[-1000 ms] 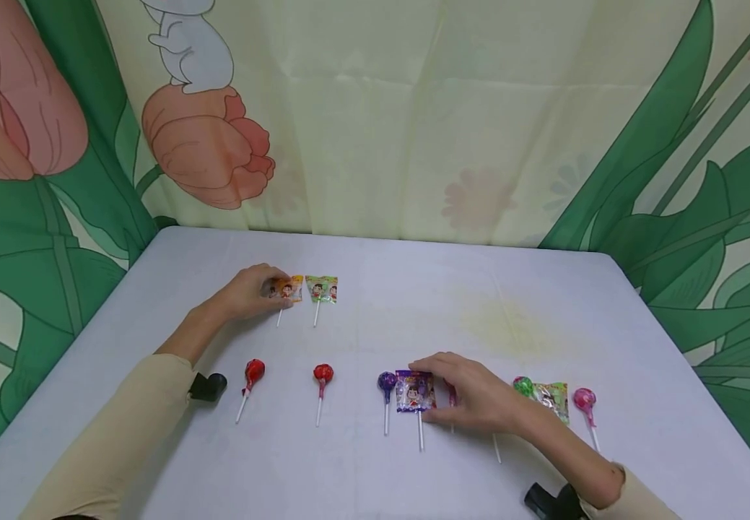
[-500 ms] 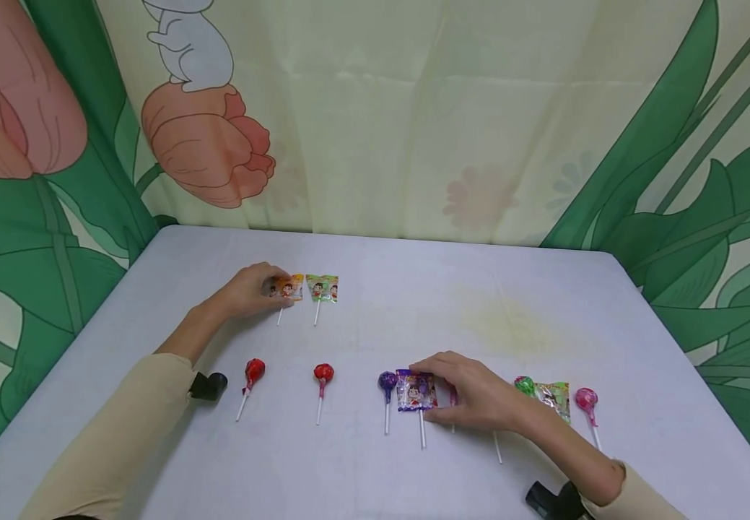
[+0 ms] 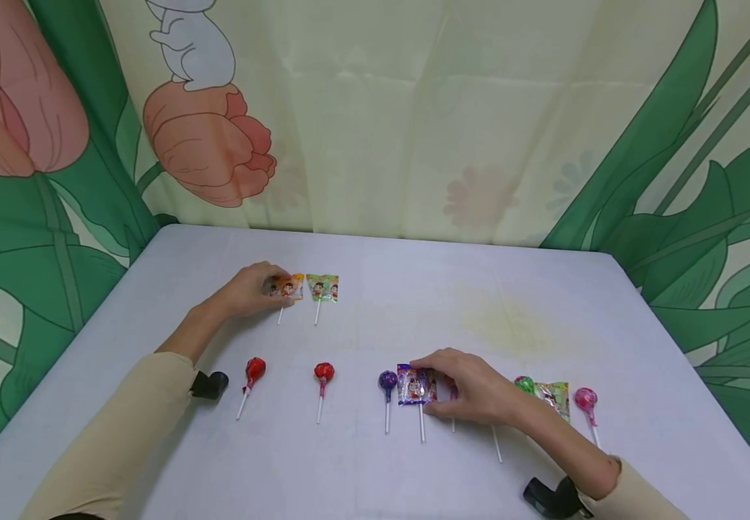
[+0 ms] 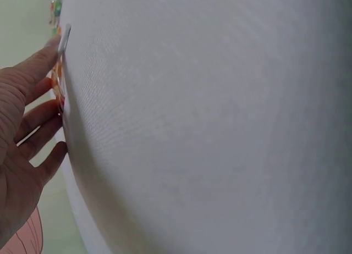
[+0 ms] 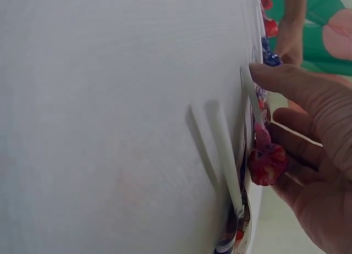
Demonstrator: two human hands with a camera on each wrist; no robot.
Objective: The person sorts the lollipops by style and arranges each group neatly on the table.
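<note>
My left hand (image 3: 251, 290) pinches an orange-wrapped lollipop (image 3: 293, 287) at the back left, its stick towards me. Beside it lies a green-wrapped lollipop (image 3: 323, 287). Further forward, my right hand (image 3: 478, 390) grips a flat purple-wrapped lollipop (image 3: 411, 385) by its upper and lower edges. Close on its left is a round purple lollipop (image 3: 387, 380). A round pink-red lollipop (image 5: 268, 164) lies under the right palm, mostly hidden in the head view. In the left wrist view, the thumb of the left hand (image 4: 27, 122) is at the white stick.
Two round red lollipops (image 3: 255, 369) lie at the front left of the white-covered table (image 3: 375, 477). Beyond the right wrist are a round green lollipop (image 3: 524, 383), a green packet (image 3: 553, 399) and a round pink lollipop (image 3: 585, 398). A printed curtain (image 3: 375, 144) hangs behind.
The right hand has shifted slightly away from me with the purple-wrapped lollipop. My left hand stays on the orange-wrapped one, without visible movement.
</note>
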